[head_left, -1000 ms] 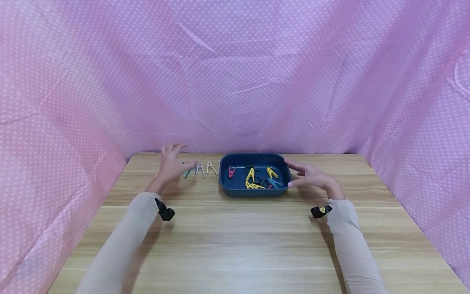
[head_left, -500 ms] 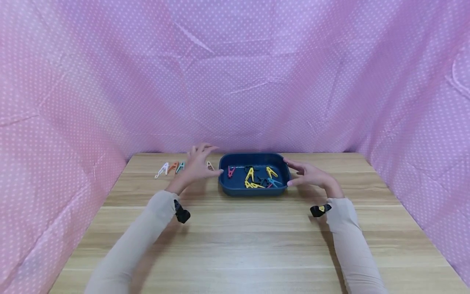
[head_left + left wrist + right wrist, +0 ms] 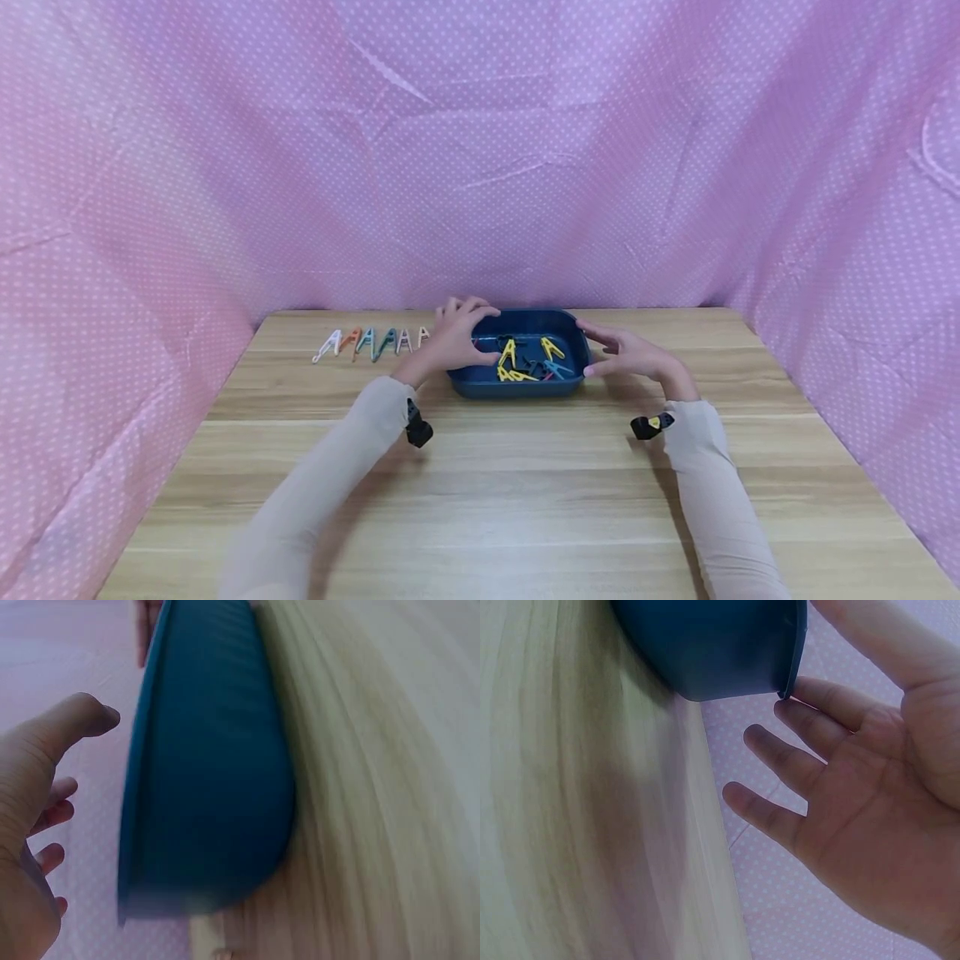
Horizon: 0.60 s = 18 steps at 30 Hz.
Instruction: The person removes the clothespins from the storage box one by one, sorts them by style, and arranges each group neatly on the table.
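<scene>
My left hand (image 3: pixel 453 340) hovers over the left end of a dark blue basin (image 3: pixel 517 389), thumb and fingers spread with nothing between them. In the left wrist view the thumb (image 3: pixel 79 724) is held apart from the basin wall (image 3: pixel 210 772). At the basin's right end, my right hand (image 3: pixel 633 357) has its thumb and straight fingers (image 3: pixel 821 724) at the rim. Inside the basin lie several clothespins, among them a yellow clothespin (image 3: pixel 552 348) and a blue clothespin (image 3: pixel 557 368). Dark ones lie among them, and the left hand mostly hides a red one.
Left of the basin, several clothespins stand in a row along the wooden table (image 3: pixel 480 483), from a white clothespin (image 3: pixel 327 345) and an orange clothespin (image 3: pixel 351 340) to a cream clothespin (image 3: pixel 423 335). A pink dotted cloth (image 3: pixel 480 167) hangs behind the table and at its sides.
My left hand has moved right, from above the row of clothespins to over the basin's left end, uncovering the row. The right hand stays at the basin's right rim.
</scene>
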{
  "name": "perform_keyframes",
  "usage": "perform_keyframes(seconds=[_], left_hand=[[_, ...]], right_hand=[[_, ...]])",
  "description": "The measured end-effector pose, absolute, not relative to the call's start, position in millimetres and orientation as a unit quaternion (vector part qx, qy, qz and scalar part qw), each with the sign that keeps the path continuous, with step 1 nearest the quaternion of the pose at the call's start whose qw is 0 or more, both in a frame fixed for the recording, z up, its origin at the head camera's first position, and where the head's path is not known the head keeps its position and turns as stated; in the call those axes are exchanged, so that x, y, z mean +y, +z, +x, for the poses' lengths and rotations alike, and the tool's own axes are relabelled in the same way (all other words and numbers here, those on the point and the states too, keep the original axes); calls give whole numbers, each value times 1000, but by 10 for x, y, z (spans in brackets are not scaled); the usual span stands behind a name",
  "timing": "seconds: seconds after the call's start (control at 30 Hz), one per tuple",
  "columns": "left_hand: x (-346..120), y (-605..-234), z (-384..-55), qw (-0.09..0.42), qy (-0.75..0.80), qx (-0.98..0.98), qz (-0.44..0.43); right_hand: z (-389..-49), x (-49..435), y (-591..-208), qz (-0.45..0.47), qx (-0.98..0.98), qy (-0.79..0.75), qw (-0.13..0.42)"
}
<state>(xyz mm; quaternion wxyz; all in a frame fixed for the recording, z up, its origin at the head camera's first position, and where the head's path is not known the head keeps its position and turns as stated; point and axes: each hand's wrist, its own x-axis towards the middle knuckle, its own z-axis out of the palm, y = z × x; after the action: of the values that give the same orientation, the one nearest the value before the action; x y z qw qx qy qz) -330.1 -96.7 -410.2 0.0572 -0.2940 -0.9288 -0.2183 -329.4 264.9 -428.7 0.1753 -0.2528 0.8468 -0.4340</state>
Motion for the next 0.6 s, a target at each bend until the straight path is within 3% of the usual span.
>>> perform_keyframes(seconds=[0.6], left_hand=[[-619, -4383, -3433, 8, -182, -941, -285]], right_hand=[[-3314, 2669, -4302, -270, 840, -441, 166]])
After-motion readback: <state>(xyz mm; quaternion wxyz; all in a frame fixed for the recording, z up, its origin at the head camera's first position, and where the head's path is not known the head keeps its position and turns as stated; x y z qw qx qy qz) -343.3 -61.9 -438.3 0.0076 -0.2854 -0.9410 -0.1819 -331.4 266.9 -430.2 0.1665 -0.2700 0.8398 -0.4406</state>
